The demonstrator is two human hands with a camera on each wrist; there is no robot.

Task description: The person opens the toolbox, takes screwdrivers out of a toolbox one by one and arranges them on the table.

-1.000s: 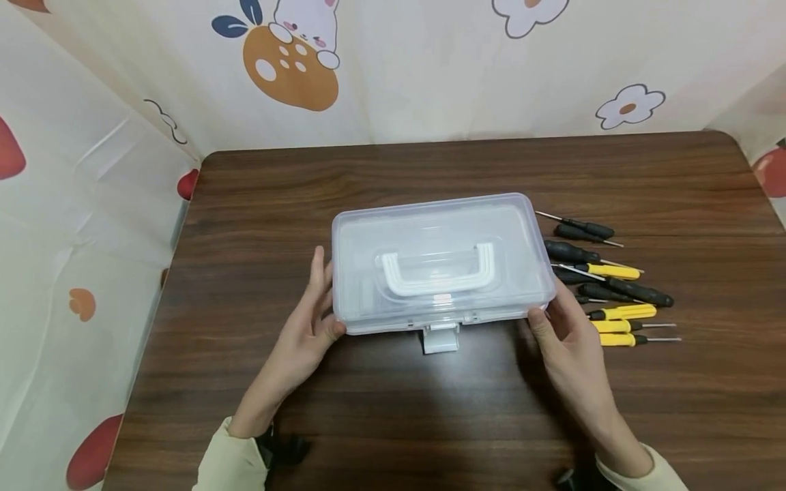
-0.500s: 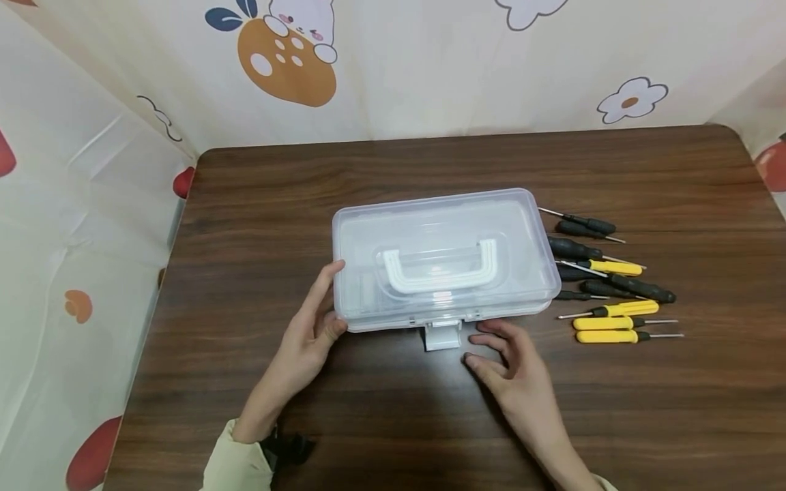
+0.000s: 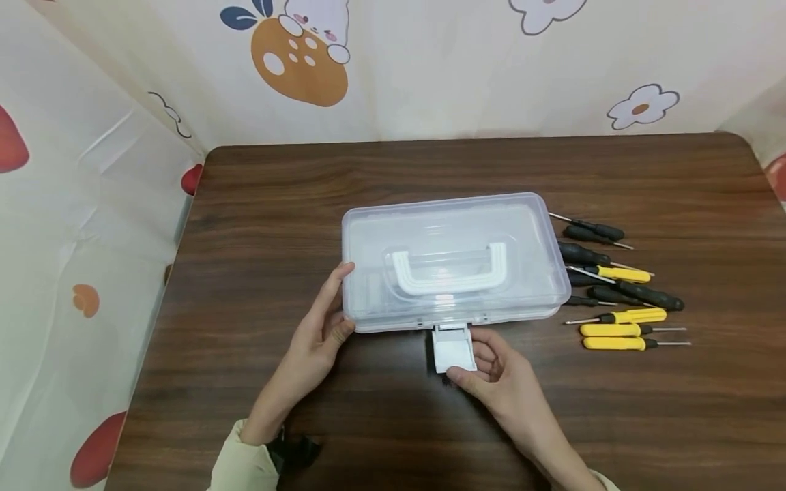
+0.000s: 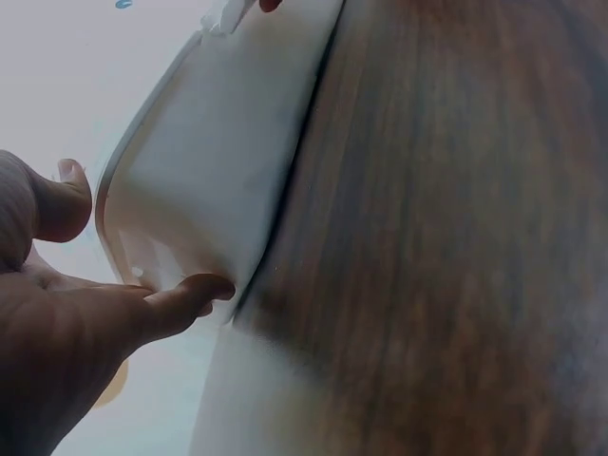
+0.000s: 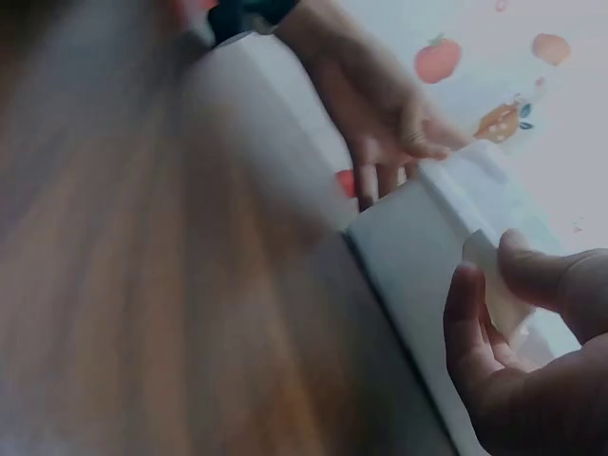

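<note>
A translucent plastic storage box (image 3: 393, 235) with a white carry handle (image 3: 451, 278) on its lid sits lid-up in the middle of the table. My left hand (image 3: 313, 348) rests at its left end, thumb by the front corner and fingers spread along the side. In front, my right hand (image 3: 506, 385) pinches the white latch (image 3: 453, 349) between thumb and fingers. The latch flap sticks outward from the box front. The right wrist view shows the pinched latch (image 5: 489, 275) up close, with my left hand (image 5: 380, 114) beyond it at the box corner.
Right of the box lie several screwdrivers, some with black handles (image 3: 651, 296), others with yellow handles (image 3: 610, 344); a few are partly hidden by the box. A patterned sheet (image 3: 430, 68) hangs behind the wooden table (image 3: 276, 184), another along its left side.
My right hand has left the box's right front corner, moved left, and taken hold of the latch, whose flap now stands further out. My left hand stays at the left end, index finger lowered.
</note>
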